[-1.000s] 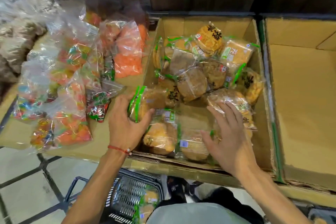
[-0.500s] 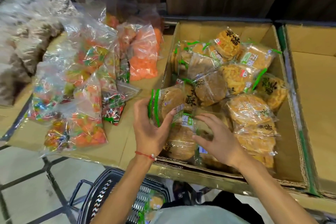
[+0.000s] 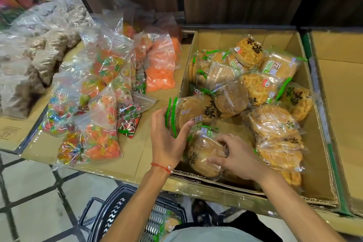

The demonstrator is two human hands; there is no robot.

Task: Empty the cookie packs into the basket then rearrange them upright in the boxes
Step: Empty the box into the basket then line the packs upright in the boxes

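Head view shows cookie box [image 3: 225, 39] on cardboard-covered shelf [image 3: 137, 160] above tiled floor [image 3: 33, 208]

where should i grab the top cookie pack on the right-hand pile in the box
Probably across its round cookie stack, coming from above: the top cookie pack lies face up on the pile in the box, so both side edges look exposed. The crinkled film ends look too loose.

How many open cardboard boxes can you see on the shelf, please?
2. The middle box holds the cookie packs; the second box stands against its right side, cut off by the frame's edge, so more may lie beyond.
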